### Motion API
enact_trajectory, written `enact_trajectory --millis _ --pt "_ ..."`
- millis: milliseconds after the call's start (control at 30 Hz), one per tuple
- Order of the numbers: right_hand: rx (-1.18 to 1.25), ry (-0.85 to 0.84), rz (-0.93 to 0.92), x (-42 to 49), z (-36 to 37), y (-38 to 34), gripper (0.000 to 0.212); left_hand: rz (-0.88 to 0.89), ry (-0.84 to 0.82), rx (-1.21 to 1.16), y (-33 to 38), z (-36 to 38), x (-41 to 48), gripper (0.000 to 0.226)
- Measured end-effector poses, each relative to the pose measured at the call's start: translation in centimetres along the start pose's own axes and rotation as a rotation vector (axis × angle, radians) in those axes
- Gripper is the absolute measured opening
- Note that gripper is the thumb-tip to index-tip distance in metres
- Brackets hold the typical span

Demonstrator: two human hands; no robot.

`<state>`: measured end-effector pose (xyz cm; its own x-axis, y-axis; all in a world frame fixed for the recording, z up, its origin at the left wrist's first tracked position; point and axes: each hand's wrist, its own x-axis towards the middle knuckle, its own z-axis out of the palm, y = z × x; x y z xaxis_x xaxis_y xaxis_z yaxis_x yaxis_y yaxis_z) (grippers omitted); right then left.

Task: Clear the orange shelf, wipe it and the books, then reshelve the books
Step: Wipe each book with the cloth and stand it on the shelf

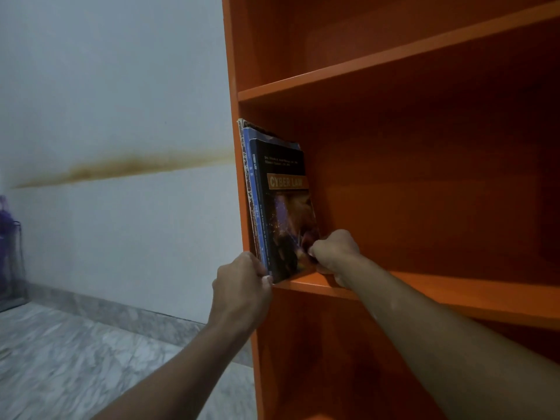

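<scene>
Shelf unit: one orange shelf [424, 294] with two horizontal boards in view, an upper one and the one that carries the books; its left side panel runs top to bottom.
Books: a small upright group [274, 225] at the left end of the lower board, pressed against the left side panel, leaning slightly right at the top.
Book count: three spines can be told apart; a torn cover edge at the top hints at one more, but I cannot tell.
Outer book: a pale patterned spine [244, 159], nearest the side panel.
Middle book: a blue spine [251, 177].
Inner book: the CYBER LAW book [288, 165], dark cover facing right into the compartment, bottom corner at the board's front edge.
Hands: two, both bare, both on the group.
Left hand [242, 286]: at the board's front left corner, fingers curled round the lower ends of the spines, thumb tip at the foot of the CYBER LAW book.
Right hand [333, 250]: inside the compartment just above the board, closed tight like a fist against the lower cover of the CYBER LAW book, seeming to pinch its far bottom edge; the fingertips are hidden.
Wall [121, 71]: pale, left of the shelf, with one brown streak [127, 166] across it.
Floor [85, 353]: grey marbled tile.
Left edge: one blurred purple object [5, 234], unclear.
</scene>
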<state>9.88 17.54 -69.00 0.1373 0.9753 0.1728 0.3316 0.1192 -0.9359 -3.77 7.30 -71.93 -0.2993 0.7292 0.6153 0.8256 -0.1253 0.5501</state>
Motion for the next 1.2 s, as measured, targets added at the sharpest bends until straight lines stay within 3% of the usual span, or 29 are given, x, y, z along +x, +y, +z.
enact_trajectory --millis 200,400,700,900,967,1033,1133,1200 --pt "-0.151 0.04 -0.021 -4.6 0.1 -0.9 0.016 0.067 -0.107 0.079 -2.3 -2.5 -1.9 0.012" --pt "-0.508 0.213 -0.184 -10.5 1.4 0.4 0.009 0.122 -0.284 0.066 -3.7 -3.4 -5.0 0.014" --pt "-0.89 0.021 0.101 -21.4 -3.7 11.1 0.013 0.138 -0.677 0.019 -2.9 3.4 -14.5 0.027" --pt "-1.17 -0.145 0.301 -28.2 -10.5 17.2 0.015 0.2 -0.959 -0.04 -0.5 7.3 -22.0 0.02" --pt "-1.202 -0.192 0.321 -29.5 -12.0 18.4 0.016 0.212 -1.018 -0.04 0.2 8.0 -23.7 0.028" --pt "-1.188 -0.223 0.356 -30.3 -12.7 19.7 0.005 0.209 -1.041 -0.061 0.5 9.1 -25.1 0.021" --pt "-1.094 -0.249 0.431 -30.9 -12.4 23.1 0.01 0.158 -1.073 -0.033 -0.4 11.7 -26.9 0.013" --pt "-1.038 -0.323 0.483 -31.9 -11.5 25.9 0.039 0.123 -1.102 0.025 -1.1 13.3 -28.0 0.011"
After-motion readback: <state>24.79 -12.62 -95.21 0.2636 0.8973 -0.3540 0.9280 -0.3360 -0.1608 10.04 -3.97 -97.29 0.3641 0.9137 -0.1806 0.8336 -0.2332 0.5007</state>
